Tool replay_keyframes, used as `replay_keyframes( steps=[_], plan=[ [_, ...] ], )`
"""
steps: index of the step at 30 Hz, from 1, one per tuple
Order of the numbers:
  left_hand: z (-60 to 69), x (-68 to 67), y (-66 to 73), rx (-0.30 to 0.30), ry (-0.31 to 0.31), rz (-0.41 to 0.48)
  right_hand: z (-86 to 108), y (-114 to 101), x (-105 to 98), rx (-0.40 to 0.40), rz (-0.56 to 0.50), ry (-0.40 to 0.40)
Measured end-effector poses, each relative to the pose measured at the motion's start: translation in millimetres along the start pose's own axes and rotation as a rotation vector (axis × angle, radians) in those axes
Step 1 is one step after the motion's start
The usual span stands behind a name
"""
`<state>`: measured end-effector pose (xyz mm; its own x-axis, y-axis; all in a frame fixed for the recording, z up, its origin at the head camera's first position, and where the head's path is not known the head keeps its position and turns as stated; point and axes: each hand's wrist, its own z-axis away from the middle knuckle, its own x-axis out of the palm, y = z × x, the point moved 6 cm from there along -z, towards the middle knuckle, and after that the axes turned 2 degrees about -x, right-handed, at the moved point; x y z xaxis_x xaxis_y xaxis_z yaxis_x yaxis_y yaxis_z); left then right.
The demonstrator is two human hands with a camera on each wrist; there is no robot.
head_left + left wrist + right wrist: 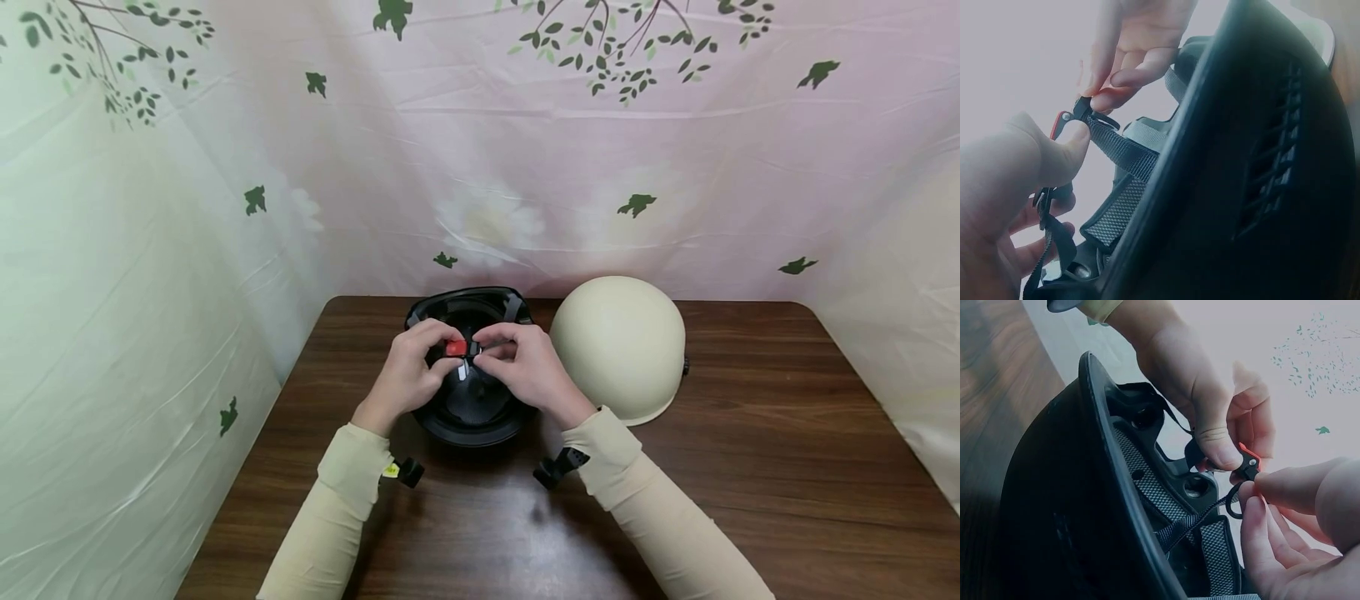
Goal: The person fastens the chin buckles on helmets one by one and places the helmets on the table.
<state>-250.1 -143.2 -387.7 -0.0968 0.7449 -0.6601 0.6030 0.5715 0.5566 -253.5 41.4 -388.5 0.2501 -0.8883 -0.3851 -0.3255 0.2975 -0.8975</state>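
A black helmet (pixel 472 432) lies upturned on the table, its inside with grey mesh padding (pixel 1160 492) facing up. Above its opening is a chin-strap buckle (pixel 456 348) with a red part and a black part. My left hand (pixel 408 371) pinches the red side of the buckle between thumb and fingers. From the other side, my right hand (pixel 531 360) pinches the buckle's black end, where a woven strap (pixel 1125 151) runs down into the helmet. In the wrist views the fingertips of both hands nearly meet at the buckle and partly cover it.
A cream helmet (pixel 618 346) sits dome up on the brown wooden table (pixel 780 417), just right of the black one. Pale printed cloth (pixel 480 150) hangs behind the table and along its sides. Small black wrist devices (pixel 555 468) are strapped over the sleeves.
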Motion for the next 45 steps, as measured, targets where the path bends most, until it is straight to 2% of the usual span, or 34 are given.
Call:
replay_keyframes(
  steps=[11,18,22,27,34,45],
  plan=[
    [0.0,0.7,1.4,-0.011,-0.018,-0.009,1.4,1,2,0.021,0.017,0.007],
    [2.1,4.2,-2.1,-0.038,-0.067,0.01,6.6,4,1,0.043,0.027,-0.03],
    [2.5,3.3,-0.9,-0.022,-0.069,0.019,8.3,4,0,0.027,0.033,-0.049],
    [3.4,2.4,-1.8,-0.031,-0.08,0.018,9.7,3,-2,0.024,0.029,-0.064],
    [2.7,-1.0,0.1,0.005,-0.05,0.031,9.5,3,-6,0.005,0.008,-0.08],
    [5.2,-11.6,1.0,0.048,0.012,0.045,9.1,2,-14,-0.033,-0.017,-0.053]
  ],
)
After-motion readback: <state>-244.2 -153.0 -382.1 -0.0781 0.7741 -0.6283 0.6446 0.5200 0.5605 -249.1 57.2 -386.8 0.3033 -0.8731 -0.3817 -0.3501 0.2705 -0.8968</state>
